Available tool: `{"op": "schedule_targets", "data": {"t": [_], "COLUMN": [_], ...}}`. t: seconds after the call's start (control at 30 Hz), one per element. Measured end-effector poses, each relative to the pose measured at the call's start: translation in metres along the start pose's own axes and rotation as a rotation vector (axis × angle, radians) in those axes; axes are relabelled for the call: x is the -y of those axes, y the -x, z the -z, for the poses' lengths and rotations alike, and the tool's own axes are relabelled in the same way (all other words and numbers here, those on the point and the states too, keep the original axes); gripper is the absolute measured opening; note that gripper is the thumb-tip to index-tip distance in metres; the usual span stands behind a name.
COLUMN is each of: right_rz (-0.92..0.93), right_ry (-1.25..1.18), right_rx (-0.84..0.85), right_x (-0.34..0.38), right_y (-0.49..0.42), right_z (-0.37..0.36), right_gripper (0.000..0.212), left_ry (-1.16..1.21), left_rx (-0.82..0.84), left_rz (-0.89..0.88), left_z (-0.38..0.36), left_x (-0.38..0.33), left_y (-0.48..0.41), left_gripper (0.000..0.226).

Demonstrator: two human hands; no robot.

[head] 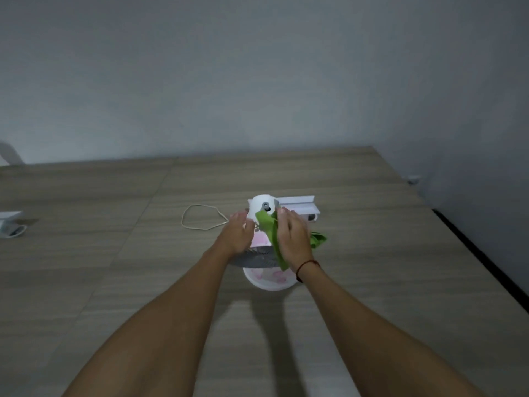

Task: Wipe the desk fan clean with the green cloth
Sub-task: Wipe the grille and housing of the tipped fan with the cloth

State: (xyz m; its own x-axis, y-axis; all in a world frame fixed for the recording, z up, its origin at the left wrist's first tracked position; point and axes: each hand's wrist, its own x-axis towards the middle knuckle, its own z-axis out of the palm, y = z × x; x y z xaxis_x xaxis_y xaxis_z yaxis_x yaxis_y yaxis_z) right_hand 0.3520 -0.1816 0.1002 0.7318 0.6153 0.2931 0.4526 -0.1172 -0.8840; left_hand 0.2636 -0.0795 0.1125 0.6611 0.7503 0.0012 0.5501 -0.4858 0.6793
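Observation:
A small white desk fan stands in the middle of the wooden table, seen from above and behind. Its white motor housing with a grey knob faces me, its grey grille and pink-white base show below my hands. My left hand cups the left side of the fan. My right hand presses the green cloth against the right side of the motor housing; a bunch of cloth sticks out to the right of that hand.
The fan's white cord loops on the table to the left. A white box-like object lies just behind the fan. Another white item sits at the left table edge. The grey wall rises behind, the table edge runs on the right.

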Motion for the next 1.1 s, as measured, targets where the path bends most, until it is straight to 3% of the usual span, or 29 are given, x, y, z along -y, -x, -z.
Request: {"op": "schedule_targets", "data": {"t": [0.07, 0.13, 0.2, 0.27, 0.4, 0.5, 0.6, 0.73, 0.83, 0.97, 1.03, 1.1], "right_rz": [-0.089, -0.236, -0.350, -0.332, -0.231, -0.284, -0.392, -0.581, -0.618, -0.592, -0.575, -0.532], "right_ry": [-0.093, -0.117, -0.064, 0.022, 0.086, 0.099, -0.069, -0.594, -0.843, -0.870, -0.797, -0.631], "right_rx": [-0.003, 0.057, 0.173, 0.232, 0.206, 0.100, 0.060, 0.102, 0.166, 0.191, 0.173, 0.139], "right_x": [-0.003, -0.010, -0.017, -0.021, -0.021, -0.014, 0.001, 0.029, 0.051, 0.066, 0.064, 0.057], "right_y": [-0.004, -0.009, -0.013, -0.016, -0.025, -0.032, -0.043, -0.051, -0.055, -0.057, -0.057, -0.059], "right_z": [0.015, 0.031, 0.042, 0.048, 0.053, 0.062, 0.069, 0.067, 0.062, 0.055, 0.051, 0.046], "right_gripper": [0.035, 0.051, 0.063, 0.062, 0.026, 0.031, 0.039, 0.041, 0.047, 0.046, 0.038, 0.039], "left_ry": [-0.015, -0.068, -0.100, -0.115, -0.415, -0.502, -0.502, -0.289, 0.205, 0.797, 0.821, 0.700], "left_rx": [-0.191, -0.377, -0.446, -0.443, -0.222, -0.169, -0.202, -0.394, -0.382, -0.239, -0.317, -0.436], "left_rz": [-0.039, -0.106, -0.171, -0.201, -0.161, -0.113, -0.104, -0.051, 0.120, 0.264, 0.278, 0.272], "left_z": [-0.002, -0.007, -0.013, -0.016, -0.019, -0.018, -0.016, -0.007, 0.005, 0.014, 0.014, 0.015], "left_x": [-0.004, -0.014, -0.027, -0.039, -0.043, -0.045, -0.051, -0.063, -0.076, -0.086, -0.082, -0.076], "left_y": [0.007, 0.013, 0.016, 0.019, 0.017, 0.017, 0.018, 0.023, 0.020, 0.012, 0.008, 0.006], "left_gripper": [0.031, 0.027, 0.029, 0.036, 0.058, 0.065, 0.066, 0.054, 0.049, 0.048, 0.045, 0.041]}}
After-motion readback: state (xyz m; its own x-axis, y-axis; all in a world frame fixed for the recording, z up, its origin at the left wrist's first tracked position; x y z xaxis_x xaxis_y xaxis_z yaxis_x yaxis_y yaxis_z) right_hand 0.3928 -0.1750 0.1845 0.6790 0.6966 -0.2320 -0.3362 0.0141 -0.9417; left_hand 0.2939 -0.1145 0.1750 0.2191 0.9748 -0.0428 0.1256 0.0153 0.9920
